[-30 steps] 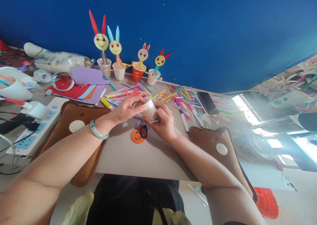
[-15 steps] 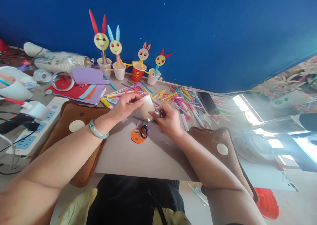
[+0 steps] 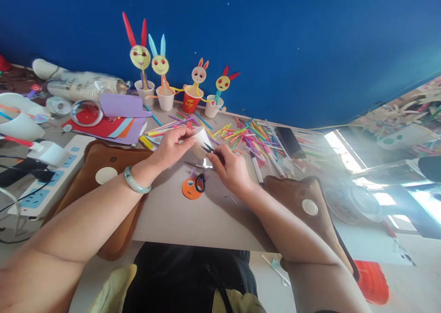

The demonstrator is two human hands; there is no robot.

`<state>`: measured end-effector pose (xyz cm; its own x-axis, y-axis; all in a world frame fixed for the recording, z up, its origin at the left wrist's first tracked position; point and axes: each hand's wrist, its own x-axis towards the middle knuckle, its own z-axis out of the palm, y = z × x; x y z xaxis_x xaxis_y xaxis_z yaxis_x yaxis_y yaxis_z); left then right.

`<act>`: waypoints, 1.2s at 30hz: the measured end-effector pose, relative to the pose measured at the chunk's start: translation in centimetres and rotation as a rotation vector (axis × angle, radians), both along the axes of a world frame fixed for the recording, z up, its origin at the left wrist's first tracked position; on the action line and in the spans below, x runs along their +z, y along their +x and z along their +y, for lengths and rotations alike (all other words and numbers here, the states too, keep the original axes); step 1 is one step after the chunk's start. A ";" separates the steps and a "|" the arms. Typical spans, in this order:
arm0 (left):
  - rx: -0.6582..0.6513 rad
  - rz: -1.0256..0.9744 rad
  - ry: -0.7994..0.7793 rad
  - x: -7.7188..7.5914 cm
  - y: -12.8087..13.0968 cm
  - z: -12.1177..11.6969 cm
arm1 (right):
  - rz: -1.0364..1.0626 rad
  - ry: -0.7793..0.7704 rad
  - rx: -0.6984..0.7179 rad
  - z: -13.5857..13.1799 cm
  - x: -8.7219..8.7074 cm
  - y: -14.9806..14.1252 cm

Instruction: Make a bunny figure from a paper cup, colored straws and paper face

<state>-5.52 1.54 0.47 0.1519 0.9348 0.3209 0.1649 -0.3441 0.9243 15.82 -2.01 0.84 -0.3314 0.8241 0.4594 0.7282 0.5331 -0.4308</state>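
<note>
A white paper cup point(image 3: 200, 142) is tilted above the table, its side pinched in the fingers of my left hand point(image 3: 177, 145). My right hand point(image 3: 234, 168) grips small dark scissors point(image 3: 209, 148), whose pointed blades are parted beside the cup's wall; whether they touch it I cannot tell. Below the cup lies an orange paper disc point(image 3: 191, 189) with eyes and a mouth drawn on it. A black looped scissor handle point(image 3: 200, 183) rests over the disc's edge.
Several cups with rabbit-faced figures point(image 3: 193, 99) stand along the blue wall. Colourful straws point(image 3: 253, 136) are scattered before them. A power strip point(image 3: 48, 179) and brown cushion-like pad point(image 3: 117, 166) lie left; a second brown pad point(image 3: 303, 202) and a phone point(image 3: 290, 143) lie right.
My right hand has turned the scissors so their blades point at the cup and moved away from holding the cup. My left hand has shifted slightly up with the cup.
</note>
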 end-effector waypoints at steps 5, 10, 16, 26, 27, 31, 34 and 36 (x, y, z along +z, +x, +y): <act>-0.047 -0.030 -0.059 0.5 0.0 -0.2 | -0.150 0.220 -0.092 0.2 -0.3 0.5; -0.121 -0.096 -0.114 0.5 0.0 -0.2 | -0.242 0.360 -0.131 0.1 0.0 0.5; -0.180 -0.162 -0.180 1.4 0.3 -0.9 | -0.297 0.389 -0.121 -0.1 0.3 0.4; -0.167 -0.086 -0.052 0.4 0.0 -0.2 | -0.331 0.468 -0.098 -0.6 1.2 0.2; -0.163 -0.078 -0.039 0.4 0.0 -0.2 | -0.342 0.464 -0.102 -0.6 1.2 0.2; -0.135 -0.063 -0.019 0.4 0.1 -0.2 | -0.411 0.456 -0.120 -0.7 1.2 0.3; -0.137 -0.084 -0.043 0.2 0.1 0.0 | -0.460 0.505 -0.121 -0.7 1.1 0.4; -0.161 -0.122 -0.078 0.1 0.1 0.1 | -0.468 0.565 -0.119 -0.6 1.1 0.5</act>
<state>-5.40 1.64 0.57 0.2661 0.9243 0.2736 -0.0012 -0.2835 0.9590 16.30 -2.57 1.91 -0.5202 0.5467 0.6561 0.8348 0.4878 0.2554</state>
